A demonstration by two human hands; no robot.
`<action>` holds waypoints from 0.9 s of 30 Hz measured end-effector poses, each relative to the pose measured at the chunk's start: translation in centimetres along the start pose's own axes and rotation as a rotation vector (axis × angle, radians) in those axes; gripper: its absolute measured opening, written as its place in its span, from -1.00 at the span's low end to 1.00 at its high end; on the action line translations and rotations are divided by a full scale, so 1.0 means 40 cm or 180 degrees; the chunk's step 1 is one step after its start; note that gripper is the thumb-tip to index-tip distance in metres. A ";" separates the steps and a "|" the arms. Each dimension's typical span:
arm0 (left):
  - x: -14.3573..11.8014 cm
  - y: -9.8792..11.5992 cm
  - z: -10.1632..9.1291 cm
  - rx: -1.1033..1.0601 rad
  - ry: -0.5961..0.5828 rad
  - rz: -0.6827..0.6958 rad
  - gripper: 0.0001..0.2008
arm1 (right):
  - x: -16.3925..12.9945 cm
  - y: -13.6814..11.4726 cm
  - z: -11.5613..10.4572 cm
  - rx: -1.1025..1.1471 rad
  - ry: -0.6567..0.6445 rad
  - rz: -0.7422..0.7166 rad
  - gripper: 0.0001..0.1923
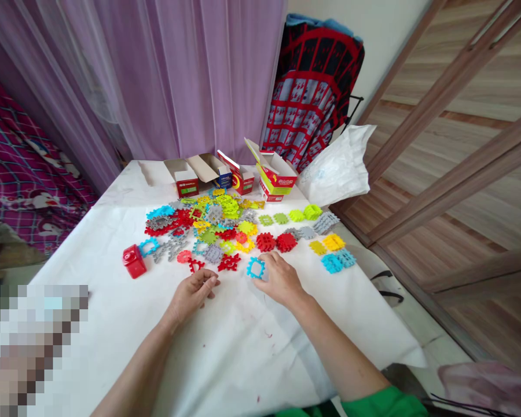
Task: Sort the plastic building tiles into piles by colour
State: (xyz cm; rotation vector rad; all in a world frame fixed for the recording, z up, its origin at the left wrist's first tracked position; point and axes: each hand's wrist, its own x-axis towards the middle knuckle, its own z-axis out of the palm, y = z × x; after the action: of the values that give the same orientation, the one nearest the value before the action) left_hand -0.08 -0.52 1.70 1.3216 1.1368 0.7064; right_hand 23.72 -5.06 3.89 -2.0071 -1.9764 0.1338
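My right hand [282, 279] pinches a light-blue notched square frame tile [248, 268] at its right edge, just above the white cloth. My left hand [194, 295] rests loosely curled to the left, fingers slightly apart, with nothing visible in it. Near its fingertips lie a red notched frame piece [195, 266] and a red notched tile [228, 263]. Beyond both hands spreads a mixed pile of notched tiles [208, 237] in red, yellow, green, grey and blue. Two red tile stacks [285, 242] sit just past my right hand.
Sorted tiles lie at right: green stacks [312, 212], grey stacks [326, 223], yellow stacks [333, 242] and blue stacks [338, 261]. Several opened cartons [282, 180] line the back beside a white bag [341, 168]. A red box-shaped object [134, 262] stands at left on the cloth-covered table [238, 353].
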 end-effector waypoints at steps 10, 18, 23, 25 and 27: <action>0.007 0.000 -0.005 0.0257 -0.0057 -0.0006 -0.43 | -0.077 0.203 -0.090 -0.0312 0.0495 0.1252 -0.60; 0.009 -0.001 0.000 0.0366 -0.0016 0.0001 -0.40 | -0.101 0.385 -0.194 -0.0855 0.0232 0.2372 -0.50; 0.013 -0.012 -0.006 0.0442 -0.0062 0.0014 -0.39 | -0.091 0.396 -0.195 -0.0822 -0.0023 0.2324 -0.49; 0.015 -0.018 -0.008 0.0490 -0.0076 0.0004 -0.39 | -0.087 0.392 -0.194 -0.0816 -0.0152 0.2346 -0.48; 0.016 -0.022 -0.009 0.0523 -0.0081 -0.0012 -0.39 | -0.084 0.388 -0.195 -0.0848 -0.0239 0.2385 -0.48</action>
State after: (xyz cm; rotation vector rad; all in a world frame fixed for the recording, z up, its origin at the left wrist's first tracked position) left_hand -0.36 0.04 0.77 1.4619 1.1966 0.6019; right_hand 40.69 -9.49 6.22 -2.8606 -1.2237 0.1169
